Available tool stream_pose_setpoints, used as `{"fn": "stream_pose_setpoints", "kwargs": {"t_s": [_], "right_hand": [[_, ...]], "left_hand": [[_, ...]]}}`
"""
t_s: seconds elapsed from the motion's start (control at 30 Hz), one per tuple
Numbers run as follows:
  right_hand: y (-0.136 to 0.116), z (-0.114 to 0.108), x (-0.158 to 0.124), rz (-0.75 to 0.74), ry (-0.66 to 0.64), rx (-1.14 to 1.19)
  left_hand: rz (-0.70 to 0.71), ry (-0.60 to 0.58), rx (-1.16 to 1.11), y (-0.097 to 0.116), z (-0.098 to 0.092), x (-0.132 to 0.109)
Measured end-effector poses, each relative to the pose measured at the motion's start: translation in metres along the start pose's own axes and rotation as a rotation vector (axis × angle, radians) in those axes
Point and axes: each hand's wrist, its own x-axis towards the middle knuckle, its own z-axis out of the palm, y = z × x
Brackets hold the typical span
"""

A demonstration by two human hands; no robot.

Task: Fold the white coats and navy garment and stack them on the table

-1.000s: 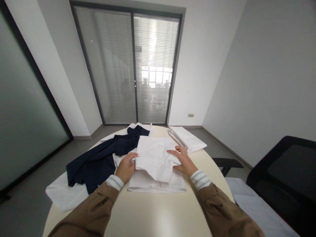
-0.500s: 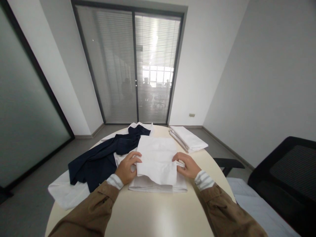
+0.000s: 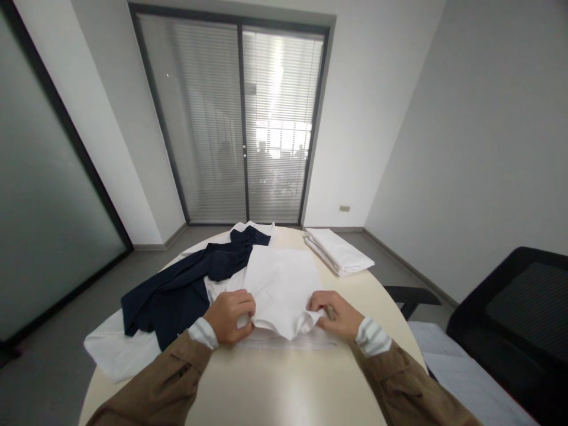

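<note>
A white garment (image 3: 281,284) lies partly folded in front of me on a round cream table (image 3: 279,390). My left hand (image 3: 229,315) is closed on its near left corner. My right hand (image 3: 338,313) pinches its near right corner. Both corners are drawn toward me and lifted slightly off the layer beneath. Brown sleeves with striped cuffs cover both my arms.
A dark navy garment (image 3: 181,284) sprawls at the left over more white cloth (image 3: 113,355). A folded white stack (image 3: 339,251) sits at the far right of the table. A black chair (image 3: 510,319) stands to the right. Blinds cover the glass doors behind.
Both hands have slid toward me along the white garment's edges and closed on its near corners, pulling the top layer back and bunching it.
</note>
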Motion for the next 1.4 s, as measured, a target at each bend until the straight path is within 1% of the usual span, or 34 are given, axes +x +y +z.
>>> {"fn": "stream_pose_setpoints", "kwargs": {"t_s": [0.07, 0.1, 0.13, 0.17, 0.23, 0.27, 0.3, 0.33, 0.4, 0.47, 0.53, 0.63, 0.7, 0.77, 0.83, 0.87, 0.9, 0.93, 1.0, 1.07, 1.1, 1.17, 1.27, 1.33, 1.4], "right_hand": [[0.003, -0.001, -0.001, 0.050, -0.119, 0.047], [0.003, -0.001, -0.001, 0.077, -0.150, 0.053], [0.003, -0.002, -0.001, 0.117, -0.145, 0.036], [0.002, -0.002, 0.000, 0.170, -0.101, -0.015], [0.001, -0.004, 0.002, 0.316, 0.072, -0.215], [0.001, -0.004, 0.002, 0.400, 0.164, -0.334], [0.002, -0.004, 0.002, 0.483, 0.233, -0.436], [0.003, -0.004, 0.001, 0.561, 0.264, -0.508], [0.009, -0.002, -0.002, 0.672, 0.239, -0.547], [0.017, 0.001, -0.004, 0.667, 0.182, -0.495], [0.025, 0.003, -0.006, 0.583, 0.168, -0.424], [0.030, 0.004, -0.005, 0.487, 0.247, -0.375], [0.031, 0.003, -0.004, 0.481, 0.329, -0.391], [0.030, 0.002, -0.003, 0.475, 0.369, -0.370], [0.030, 0.001, -0.003, 0.478, 0.367, -0.292], [0.029, 0.001, -0.003, 0.482, 0.348, -0.244], [0.029, 0.002, -0.004, 0.484, 0.315, -0.200], [0.029, 0.002, -0.004, 0.482, 0.275, -0.162], [0.027, 0.002, -0.006, 0.471, 0.178, -0.091], [0.025, 0.000, -0.007, 0.464, 0.093, 0.005], [0.023, -0.001, -0.007, 0.463, 0.062, 0.056], [0.019, -0.003, -0.007, 0.446, 0.009, 0.162], [0.016, -0.002, -0.004, 0.396, -0.017, 0.323], [0.016, 0.001, -0.002, 0.375, 0.036, 0.401], [0.018, 0.006, 0.000, 0.379, 0.124, 0.443]], "left_hand": [[-0.003, -0.055, -0.003, 0.000, 0.000, -0.003], [-0.039, -0.065, 0.026, 0.000, 0.000, -0.002], [-0.120, -0.059, 0.078, 0.000, 0.000, -0.001], [-0.246, -0.045, 0.147, 0.001, -0.001, 0.001], [-0.564, -0.031, 0.273, 0.002, -0.001, 0.006], [-0.710, -0.046, 0.307, 0.002, 0.000, 0.009], [-0.824, -0.073, 0.320, 0.002, 0.000, 0.011], [-0.898, -0.106, 0.319, 0.002, 0.001, 0.013], [-0.973, -0.154, 0.315, 0.001, 0.004, 0.014], [-1.007, -0.172, 0.322, 0.000, 0.006, 0.012], [-1.027, -0.185, 0.310, -0.002, 0.007, 0.009], [-1.014, -0.170, 0.185, -0.006, 0.009, 0.005], [-0.972, -0.095, 0.064, -0.010, 0.010, 0.003], [-0.923, 0.046, -0.042, -0.013, 0.012, 0.003], [-0.904, 0.182, -0.148, -0.014, 0.014, 0.004], [-0.920, 0.206, -0.207, -0.013, 0.014, 0.004], [-0.955, 0.196, -0.266, -0.012, 0.014, 0.004], [-1.002, 0.155, -0.322, -0.009, 0.014, 0.005], [-1.087, 0.041, -0.421, -0.002, 0.014, 0.006], [-1.100, -0.036, -0.534, 0.004, 0.013, 0.007], [-1.082, -0.039, -0.592, 0.007, 0.013, 0.008], [-1.032, 0.018, -0.678, 0.010, 0.013, 0.010], [-0.970, 0.158, -0.660, 0.007, 0.015, 0.012], [-0.934, 0.212, -0.628, 0.002, 0.017, 0.011], [-0.912, 0.244, -0.607, 0.000, 0.018, 0.010]]}}
